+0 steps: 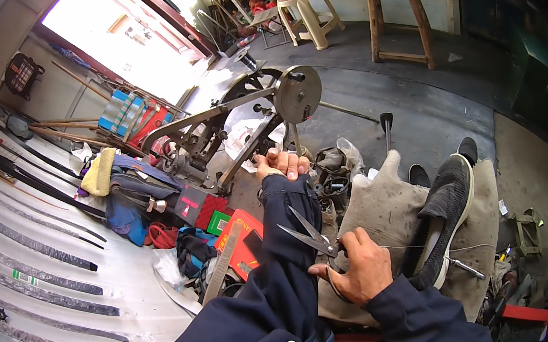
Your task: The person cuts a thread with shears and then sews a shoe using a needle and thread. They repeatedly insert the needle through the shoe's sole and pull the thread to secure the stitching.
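Observation:
My right hand (pixel 360 265) grips a pair of metal scissors (pixel 309 234), blades apart and pointing left, just beside my left sleeve. A thin thread (pixel 409 246) runs from the hand to a black shoe (pixel 443 214) standing on a grey-brown hide (pixel 380 206) over my lap. A metal awl (pixel 467 268) lies by the shoe's sole. My left hand (pixel 280 164) is stretched forward, fingers curled; I cannot tell what it holds. It is beside a black stitching machine (pixel 223 137) with a round wheel (pixel 297 93).
An orange box (pixel 241 243), bags and cloth (pixel 137 208) lie to the left on striped sheeting (pixel 34 257). A plastic stool (pixel 306 9) and a wooden stool (pixel 398 14) stand at the back. Tools and clutter (pixel 517 272) sit at the right.

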`<state>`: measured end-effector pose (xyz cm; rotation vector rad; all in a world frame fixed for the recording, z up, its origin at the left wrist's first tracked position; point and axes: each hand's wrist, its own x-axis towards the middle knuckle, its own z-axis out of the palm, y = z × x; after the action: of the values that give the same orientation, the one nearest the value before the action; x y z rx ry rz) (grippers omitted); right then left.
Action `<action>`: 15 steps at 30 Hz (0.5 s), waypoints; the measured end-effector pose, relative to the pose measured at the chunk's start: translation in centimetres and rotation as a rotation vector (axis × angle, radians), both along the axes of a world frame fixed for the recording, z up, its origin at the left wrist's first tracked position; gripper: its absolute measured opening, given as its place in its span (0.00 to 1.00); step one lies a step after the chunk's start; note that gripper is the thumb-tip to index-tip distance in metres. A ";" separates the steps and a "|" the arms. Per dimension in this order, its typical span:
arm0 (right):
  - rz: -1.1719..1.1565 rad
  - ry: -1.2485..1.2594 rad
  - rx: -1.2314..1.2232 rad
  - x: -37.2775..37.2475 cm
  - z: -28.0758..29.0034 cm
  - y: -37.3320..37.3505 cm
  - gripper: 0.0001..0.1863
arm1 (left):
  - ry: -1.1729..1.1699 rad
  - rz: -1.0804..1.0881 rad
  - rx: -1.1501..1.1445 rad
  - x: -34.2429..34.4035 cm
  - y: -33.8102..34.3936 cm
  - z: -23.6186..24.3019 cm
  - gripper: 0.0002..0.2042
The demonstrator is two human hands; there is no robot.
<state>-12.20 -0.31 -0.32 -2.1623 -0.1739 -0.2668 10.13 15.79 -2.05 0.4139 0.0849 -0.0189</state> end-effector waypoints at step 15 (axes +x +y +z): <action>0.000 -0.077 -0.040 -0.3 0.5 1.4 0.32 | -0.575 -0.201 0.044 1.0 4.0 -1.8 0.33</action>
<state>-12.47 1.08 0.20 -2.1929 -0.2252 -0.3499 11.10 19.82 -3.80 0.4573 -0.5243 -0.0953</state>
